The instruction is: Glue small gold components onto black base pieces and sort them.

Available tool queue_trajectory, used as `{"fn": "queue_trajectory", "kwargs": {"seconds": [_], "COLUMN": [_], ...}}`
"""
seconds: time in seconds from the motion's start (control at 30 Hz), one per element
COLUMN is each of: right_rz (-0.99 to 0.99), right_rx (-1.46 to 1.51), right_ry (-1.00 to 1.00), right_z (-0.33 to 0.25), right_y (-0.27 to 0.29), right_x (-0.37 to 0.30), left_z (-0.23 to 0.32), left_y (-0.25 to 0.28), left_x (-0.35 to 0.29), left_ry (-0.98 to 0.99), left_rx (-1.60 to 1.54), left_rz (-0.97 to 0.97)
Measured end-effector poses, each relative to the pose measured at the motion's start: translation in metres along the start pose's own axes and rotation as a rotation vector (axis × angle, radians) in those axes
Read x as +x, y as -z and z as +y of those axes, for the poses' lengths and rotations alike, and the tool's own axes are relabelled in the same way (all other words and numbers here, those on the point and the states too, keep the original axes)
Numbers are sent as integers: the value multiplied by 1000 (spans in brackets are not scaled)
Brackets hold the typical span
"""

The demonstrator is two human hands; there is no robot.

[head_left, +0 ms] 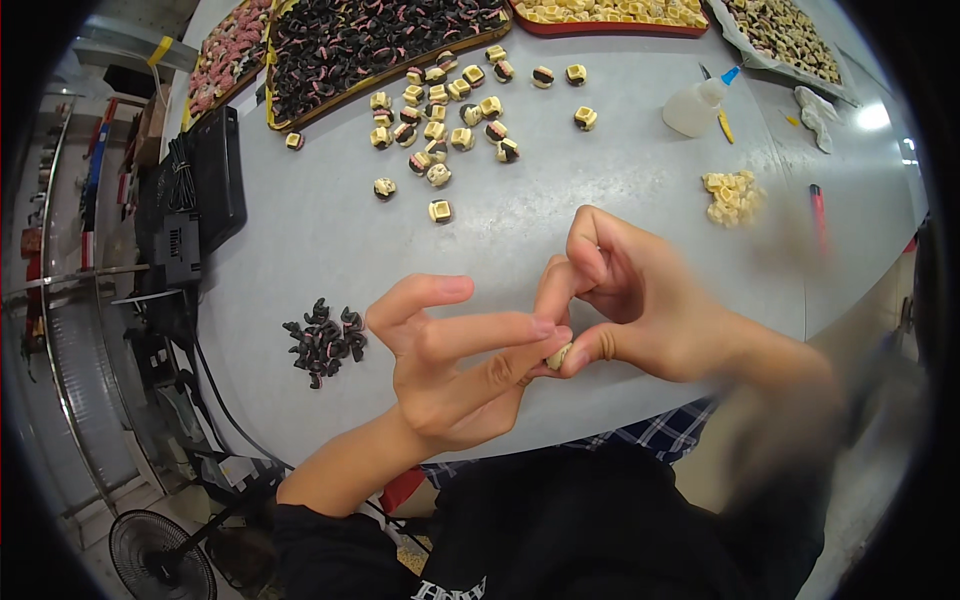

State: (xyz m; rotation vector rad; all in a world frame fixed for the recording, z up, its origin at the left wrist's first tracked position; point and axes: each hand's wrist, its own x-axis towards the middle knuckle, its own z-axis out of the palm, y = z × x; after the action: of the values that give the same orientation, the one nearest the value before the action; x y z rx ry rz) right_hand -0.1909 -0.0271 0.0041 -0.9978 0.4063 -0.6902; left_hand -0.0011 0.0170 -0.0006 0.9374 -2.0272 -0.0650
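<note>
Over the near middle of the table, my left hand (455,375) and my right hand (640,300) meet at the fingertips. Between them they pinch a small cream-coloured piece (559,356), mostly hidden by the fingers. The other fingers of my left hand stretch out, while those of my right hand curl. To the left of my left hand lies a pile of small black curved pieces (325,343), some with pink edges. Beyond my hands sit several small cream, black and pink blocks; the nearest block (440,211) has a square cream frame on top. A heap of cream pieces (733,197) lies to the right.
At the back stand a tray of black pieces (272,105), a red tray of cream pieces (610,29) and two more filled trays. A squeeze bottle (690,110), a yellow-handled tool (725,126) and a red pen-like item (818,215) lie right. A black device (220,175) edges the left side.
</note>
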Motion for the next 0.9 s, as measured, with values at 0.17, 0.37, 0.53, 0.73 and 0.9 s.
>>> {"fn": "queue_trajectory", "kwargs": {"seconds": [0.17,0.37,0.53,0.73,0.9], "right_rz": [105,389,521,469,548], "right_rx": [-235,-789,-850,-847,-1044], "right_ry": [108,402,520,386,674], "right_z": [-7,-1,-5,-16,-20], "right_y": [-3,5,6,8,28], "right_x": [5,7,10,2,-3], "left_z": [-11,-42,-52,-58,-53], "left_y": [13,90,111,106,94], "left_x": [22,40,21,18,26], "left_ry": [-7,355,877,954,721], "left_rx": [63,145,273,200,153], "left_rz": [-46,-313,-557,-615,-513]}}
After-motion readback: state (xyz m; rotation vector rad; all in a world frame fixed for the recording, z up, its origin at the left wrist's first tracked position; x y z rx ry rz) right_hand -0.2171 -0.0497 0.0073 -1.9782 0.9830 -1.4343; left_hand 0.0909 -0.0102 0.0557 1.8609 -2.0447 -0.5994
